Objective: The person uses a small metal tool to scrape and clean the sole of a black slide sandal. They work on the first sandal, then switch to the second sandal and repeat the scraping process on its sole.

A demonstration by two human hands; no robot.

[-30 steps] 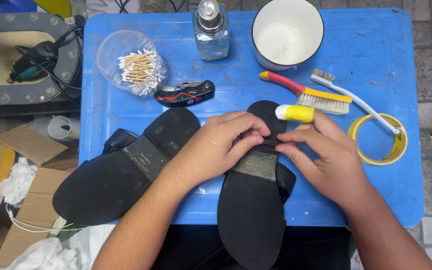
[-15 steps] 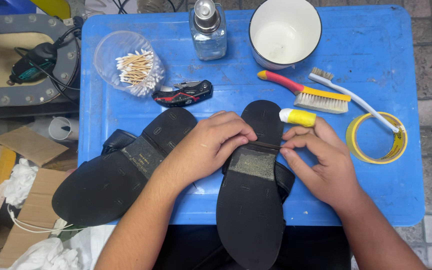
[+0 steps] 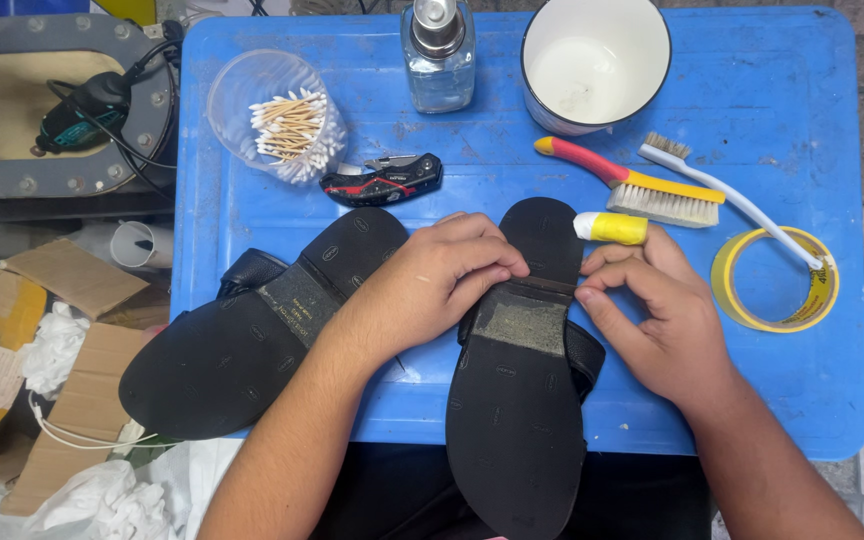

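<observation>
Two black sandals lie sole-up on a blue plastic table (image 3: 782,120). My left hand (image 3: 432,280) rests on the right sandal (image 3: 522,400), fingertips pressing its sole just above a grey roughened patch. My right hand (image 3: 662,310) pinches the same sandal's right edge at that spot and holds a small yellow glue tube (image 3: 612,228) with a white tip against the thumb side. The other sandal (image 3: 252,330) lies to the left, untouched, partly hanging over the table edge.
On the table stand a clear cup of cotton swabs (image 3: 287,120), a glass pump bottle (image 3: 437,55), a white bowl (image 3: 592,60), a folding knife (image 3: 382,182), a yellow-red brush (image 3: 642,190), a white toothbrush (image 3: 722,190) and a tape roll (image 3: 772,280). Cardboard and rags lie left.
Both hands slid slightly down the right sandal; my right fingers have closed onto its edge beside the grey patch. The glue tube stayed with the right hand.
</observation>
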